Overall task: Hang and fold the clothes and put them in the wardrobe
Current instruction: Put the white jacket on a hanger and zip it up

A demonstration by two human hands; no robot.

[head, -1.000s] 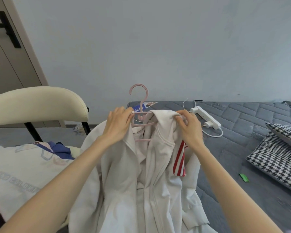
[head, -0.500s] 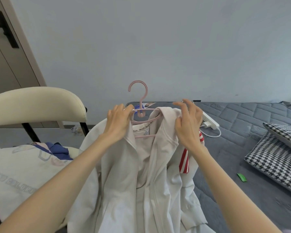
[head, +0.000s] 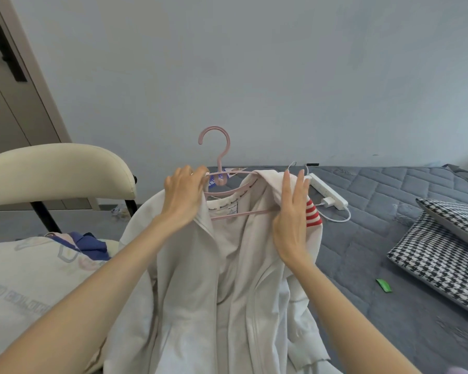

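We see a white jacket [head: 200,292] draped over a pink hanger [head: 220,179], held upright in front of the person above the near edge of a grey quilted bed [head: 389,225]. The hanger's hook points up against the pale wall [head: 254,76].

The left hand [head: 183,195] has its fingers curled over the left arm of the hanger, gripping it together with the jacket's shoulder fabric. The right hand [head: 292,220] lies flat against the jacket's other shoulder with its fingers [head: 286,184] straight and pointing up; it presses the cloth and grasps nothing. The right end of the hanger is hidden under the cloth.

The jacket hangs open down the front, and we note a small label [head: 232,210] inside the collar. A sleeve band of red and white stripes [head: 312,214] shows just beyond the right hand.

On the bed, behind the jacket, a white power strip [head: 328,194] lies with a charger [head: 327,202] plugged in. Further right are a black-and-white checked pillow [head: 443,255] and, near it, a small green item [head: 383,285].

To the left stands a cream chair [head: 57,171] before a door [head: 8,103]. Below the chair back we see a pale printed sweatshirt [head: 19,273] with a blue garment [head: 91,242] touching its upper edge.
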